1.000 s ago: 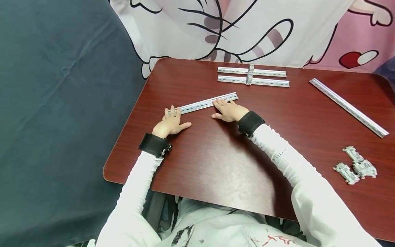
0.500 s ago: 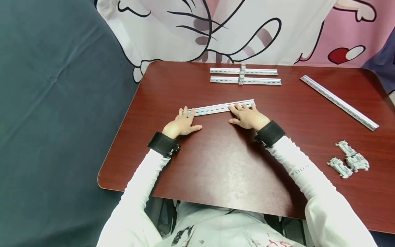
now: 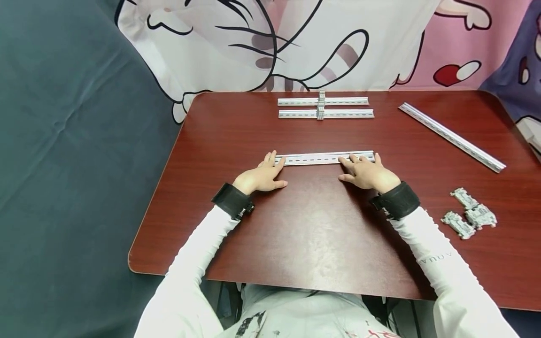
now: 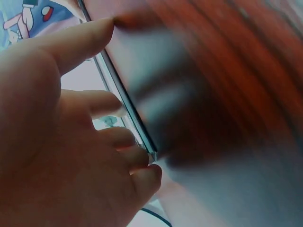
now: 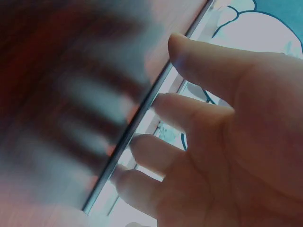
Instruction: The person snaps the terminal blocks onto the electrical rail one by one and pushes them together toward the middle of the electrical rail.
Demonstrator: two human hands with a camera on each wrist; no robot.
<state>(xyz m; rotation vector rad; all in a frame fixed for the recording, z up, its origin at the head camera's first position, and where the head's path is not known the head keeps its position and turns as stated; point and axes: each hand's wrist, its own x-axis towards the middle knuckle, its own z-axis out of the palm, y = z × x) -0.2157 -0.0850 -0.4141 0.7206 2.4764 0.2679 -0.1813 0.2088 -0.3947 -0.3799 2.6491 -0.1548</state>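
Observation:
A slotted metal mounting rail lies flat on the brown table, nearly parallel to its back edge. My left hand touches the rail's left end with spread, fairly straight fingers. At the right end, the fingertips of my right hand rest on the same rail, thumb held apart. Seen from the left wrist, the rail runs along beneath the fingers of the left hand. The right wrist view has the right hand with its fingertips at the rail's edge.
Behind, two parallel rails are bridged by a narrow grey block stack. Another rail lies slanted on the right. Several pale terminal-block-like pieces sit nearer the front right. A printed curtain hangs behind the table.
The rail has slid to the right and toward me, turning from slanted to nearly level. Both hands have moved along with it, and the head view has shifted somewhat.

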